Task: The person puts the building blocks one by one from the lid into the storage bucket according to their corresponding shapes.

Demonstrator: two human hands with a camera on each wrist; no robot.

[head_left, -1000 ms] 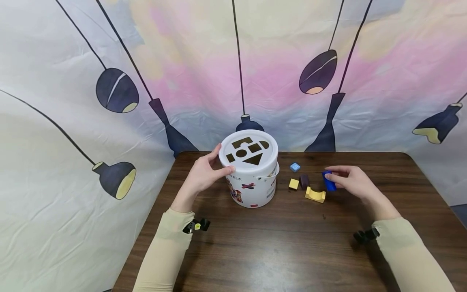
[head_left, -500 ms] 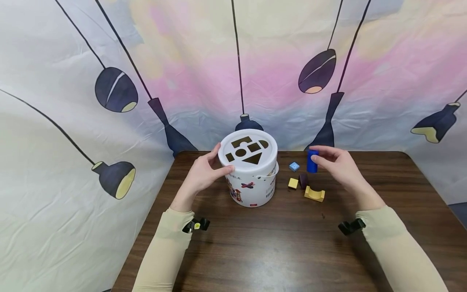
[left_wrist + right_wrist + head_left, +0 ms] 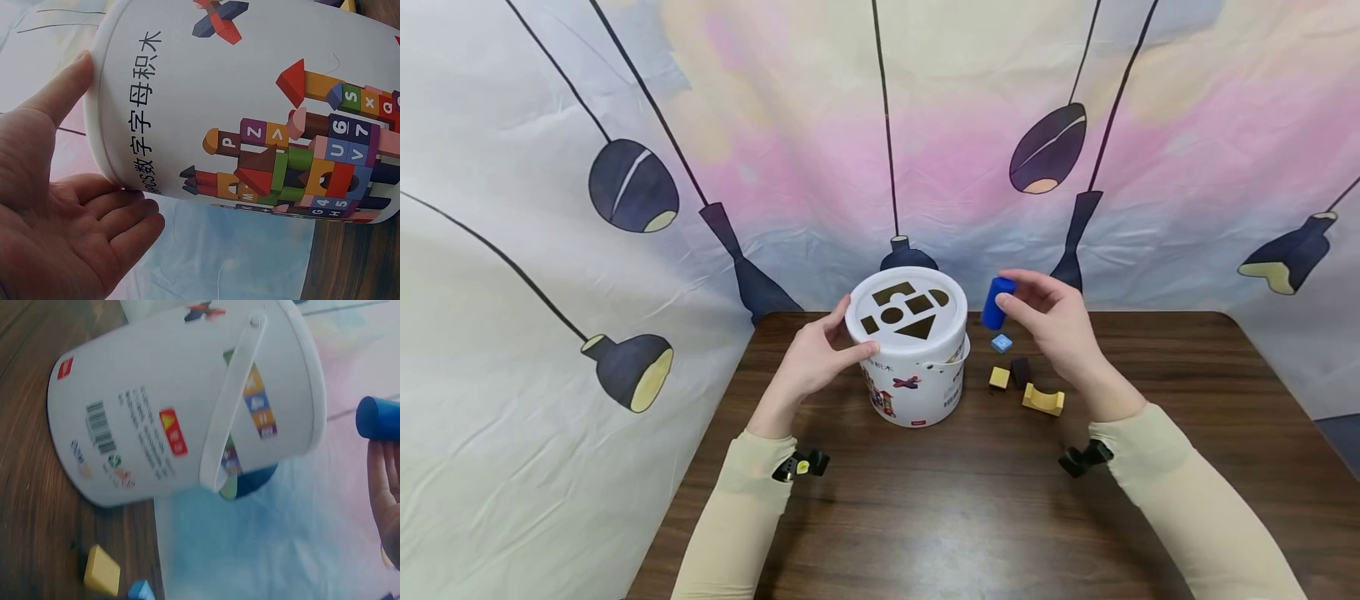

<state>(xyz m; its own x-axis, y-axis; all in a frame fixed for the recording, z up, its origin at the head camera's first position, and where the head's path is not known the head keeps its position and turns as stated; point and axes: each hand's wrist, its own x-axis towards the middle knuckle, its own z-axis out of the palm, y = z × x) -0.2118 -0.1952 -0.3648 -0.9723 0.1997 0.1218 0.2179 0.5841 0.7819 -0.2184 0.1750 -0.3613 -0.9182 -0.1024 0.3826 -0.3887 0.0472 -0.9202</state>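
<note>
Fingers of the right hand (image 3: 1060,329) are pinching a blue cylinder block (image 3: 997,302) and holding it in the air, just at 3 o'clock of the bucket lid (image 3: 907,314) and a little above its rim. The left hand (image 3: 816,358) is curling around the white bucket (image 3: 914,379) at its 9 o'clock side, thumb on the wall and fingers at the lid edge, so the bucket is being kept steady on the table (image 3: 985,517).

As I judge it, the sorting is partly done: one block is lifted but not yet over any opening, and the round hole (image 3: 892,315) is waiting on the far side of the lid from it.

Four blocks are lying on the table at 3 o'clock of the bucket: a light blue cube (image 3: 1002,342), a yellow cube (image 3: 998,378), a dark purple block (image 3: 1020,372) and a yellow arch (image 3: 1042,400). The bucket handle (image 3: 232,400) is hanging down the wall. Nothing is standing between the block and the lid.
</note>
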